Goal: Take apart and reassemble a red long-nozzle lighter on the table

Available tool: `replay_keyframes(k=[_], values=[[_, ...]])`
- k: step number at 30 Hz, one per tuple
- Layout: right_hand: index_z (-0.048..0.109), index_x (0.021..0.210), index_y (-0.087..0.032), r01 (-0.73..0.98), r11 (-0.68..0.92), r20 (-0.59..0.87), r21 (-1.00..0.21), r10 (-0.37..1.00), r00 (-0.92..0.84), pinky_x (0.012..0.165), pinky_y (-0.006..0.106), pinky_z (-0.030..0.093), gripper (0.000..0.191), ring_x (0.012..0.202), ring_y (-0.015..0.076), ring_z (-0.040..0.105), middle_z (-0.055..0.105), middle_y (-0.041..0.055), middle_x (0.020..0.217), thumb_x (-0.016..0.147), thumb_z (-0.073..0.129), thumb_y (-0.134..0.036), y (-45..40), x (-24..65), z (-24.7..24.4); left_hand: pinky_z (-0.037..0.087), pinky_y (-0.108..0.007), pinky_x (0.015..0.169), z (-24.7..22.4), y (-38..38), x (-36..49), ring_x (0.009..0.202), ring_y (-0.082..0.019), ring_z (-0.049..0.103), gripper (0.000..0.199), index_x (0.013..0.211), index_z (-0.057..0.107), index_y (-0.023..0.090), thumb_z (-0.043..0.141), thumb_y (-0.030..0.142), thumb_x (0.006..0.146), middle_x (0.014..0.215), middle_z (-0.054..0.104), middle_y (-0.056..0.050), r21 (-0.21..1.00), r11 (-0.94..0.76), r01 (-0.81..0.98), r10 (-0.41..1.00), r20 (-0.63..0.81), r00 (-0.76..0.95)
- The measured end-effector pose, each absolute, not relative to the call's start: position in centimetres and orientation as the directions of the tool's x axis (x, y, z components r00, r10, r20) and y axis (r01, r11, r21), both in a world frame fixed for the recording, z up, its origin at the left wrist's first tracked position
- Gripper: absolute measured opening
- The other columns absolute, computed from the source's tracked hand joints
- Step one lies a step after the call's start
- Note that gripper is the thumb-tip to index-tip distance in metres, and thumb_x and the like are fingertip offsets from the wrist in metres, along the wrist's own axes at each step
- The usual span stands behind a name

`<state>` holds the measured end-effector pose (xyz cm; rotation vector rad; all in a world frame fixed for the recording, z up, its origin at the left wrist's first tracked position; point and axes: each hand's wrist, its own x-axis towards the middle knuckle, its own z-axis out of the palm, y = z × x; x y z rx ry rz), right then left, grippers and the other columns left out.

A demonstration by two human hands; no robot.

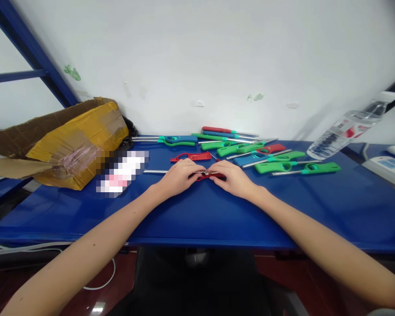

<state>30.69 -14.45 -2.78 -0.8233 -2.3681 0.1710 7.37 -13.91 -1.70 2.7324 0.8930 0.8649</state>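
We observe the left hand [181, 177] and right hand [233, 178] with fingers curled in, both pinching a red handle piece [203, 177] at the middle of the tabletop [197, 219]. A red casing [199, 156] lies just beyond; we record lighters [273, 167] far right, a cardboard box [82, 138] left.

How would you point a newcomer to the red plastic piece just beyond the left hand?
On the blue tabletop, find the bare left hand. Beyond it lies a red plastic handle piece with a looped left end. Unlike the green plastic lighters to its right, it shows no long metal rod.
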Motion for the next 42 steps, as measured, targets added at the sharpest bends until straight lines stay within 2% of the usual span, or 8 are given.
replay_keyframes(k=[8,16,26,35,42], values=[[0.068,0.109,-0.021,0.511,0.799,0.494,-0.317,0.599,-0.631,0.088,0.041,0.054,0.02,0.099,0.0237,0.064,0.071,0.0077,0.105,0.091,0.058,-0.022,-14.43,30.79,-2.77,0.047,-0.039,0.089,-0.92,-13.98,6.75,0.091,-0.022,0.062,0.03,0.12,0.063,0.019,0.054,0.019,0.091,0.097,0.073,-0.006,0.346,-0.778,0.525,0.627,0.388,0.675],[0.068,0.109,-0.022,0.5,0.804,0.483,-0.321,0.594,-0.644,0.091,0.043,0.054,0.02,0.1,0.0241,0.064,0.07,0.0079,0.107,0.091,0.059,-0.022,-14.6,30.72,-2.69,0.049,-0.035,0.08,-1.2,-13.98,6.96,0.087,-0.022,0.06,0.026,0.112,0.067,0.018,0.056,0.018,0.088,0.091,0.073,-0.005,0.317,-0.773,0.549,0.632,0.451,0.63],[0.068,0.109,-0.023,0.505,0.796,0.471,-0.332,0.604,-0.643,0.091,0.043,0.053,0.021,0.1,0.0241,0.064,0.07,0.0076,0.107,0.092,0.058,-0.023,-14.69,30.61,-2.44,0.046,-0.035,0.081,-0.89,-13.88,6.96,0.078,-0.02,0.057,0.021,0.095,0.074,0.019,0.058,0.014,0.083,0.076,0.069,-0.004,0.25,-0.766,0.592,0.638,0.406,0.654],[0.068,0.109,-0.023,0.508,0.792,0.471,-0.337,0.609,-0.638,0.09,0.043,0.053,0.02,0.1,0.024,0.064,0.071,0.0075,0.107,0.091,0.058,-0.022,-14.76,30.6,-2.38,0.046,-0.034,0.079,-0.79,-13.81,6.67,0.081,-0.02,0.058,0.021,0.095,0.073,0.02,0.057,0.016,0.083,0.08,0.069,-0.005,0.284,-0.773,0.567,0.634,0.381,0.673],[0.068,0.109,-0.022,0.508,0.792,0.467,-0.339,0.61,-0.64,0.092,0.044,0.053,0.02,0.101,0.0241,0.064,0.071,0.0074,0.107,0.091,0.058,-0.023,-14.75,30.61,-2.36,0.047,-0.037,0.084,-0.83,-13.84,6.66,0.084,-0.021,0.059,0.017,0.094,0.073,0.02,0.06,0.017,0.083,0.082,0.07,-0.005,0.298,-0.759,0.579,0.65,0.383,0.656]])
